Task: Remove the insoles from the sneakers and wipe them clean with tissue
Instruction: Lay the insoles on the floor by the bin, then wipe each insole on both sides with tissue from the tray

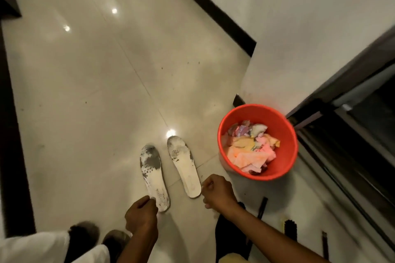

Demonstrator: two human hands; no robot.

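While both hands hang low over them, the two insoles lie flat on the floor, side by side and a little apart, toes pointing away from the person. The greyer insole [152, 177], smeared with dark dirt over its front half, sits on the left. Its heel end meets the curled fingers of the left hand [141, 214], and I cannot tell whether those fingers pinch the heel or only touch it. The whiter insole [184, 166] lies to the right with grime round its toe. Its heel is just beside the right hand [218, 193], which is balled into a fist with nothing visible in it and does not quite reach the insole.

Everything rests on glossy cream floor tiles [85, 70] that mirror a few ceiling lights and carry scattered dark specks. Near the whiter insole, to its right, stands a red bucket [282, 134] part filled with crumpled scraps [252, 151] of pink, orange and yellow. Behind it rises a white wall [299, 28] edged with black skirting [205, 6], and a dark frame [333, 147] runs down the right side.

Both forearms come in from below, bare, knuckles up. Two blurred dark shoes [116, 240] show beside white cloth [32, 250] at the bottom left.
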